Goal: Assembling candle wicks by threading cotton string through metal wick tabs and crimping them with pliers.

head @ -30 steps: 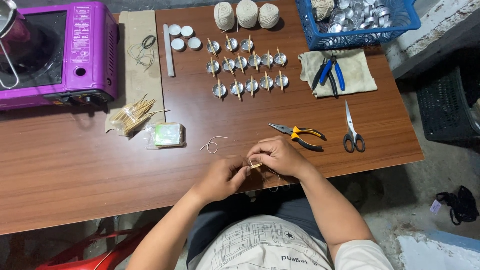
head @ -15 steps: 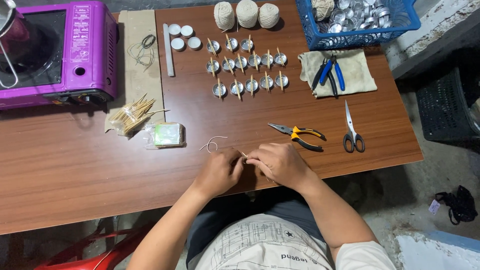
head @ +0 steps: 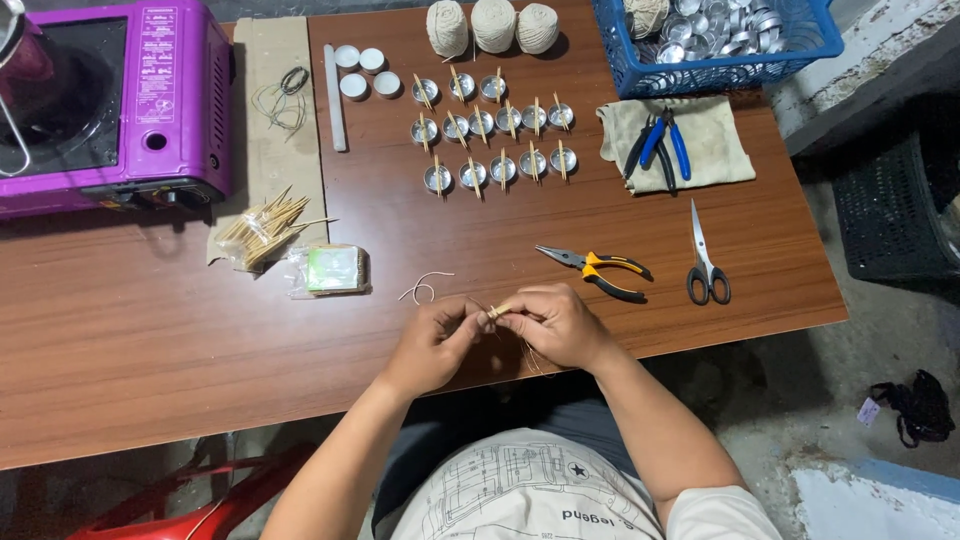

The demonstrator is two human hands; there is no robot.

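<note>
Seen from the head camera, both hands meet at the near edge of the wooden table [head: 150, 340]. The left hand [head: 432, 345] and the right hand [head: 556, 325] are closed narrow, fingertips pinched together on a small stick [head: 498, 311] with thin string wound on it; loose string ends hang below the right hand. The stick sits between the two hands, just above the table's front edge.

Just beyond the hands lies a short curl of string [head: 424, 289], apart from them. To the right are orange-handled pliers [head: 598, 270], near the right hand, and black-handled scissors [head: 704, 262] further right. To the left lie a small plastic packet [head: 330, 270] and a bundle of wooden sticks [head: 265, 230].

Further back stand rows of small metal cups [head: 495, 128] with sticks laid across them, three white discs [head: 360, 70], three balls of twine [head: 492, 24], and a cloth [head: 712, 150] with blue-handled pliers [head: 662, 145] on it. A blue basket [head: 720, 45] holds more cups. A purple stove [head: 110, 100] fills the far left corner.

Nothing lies between the hands and these things.
</note>
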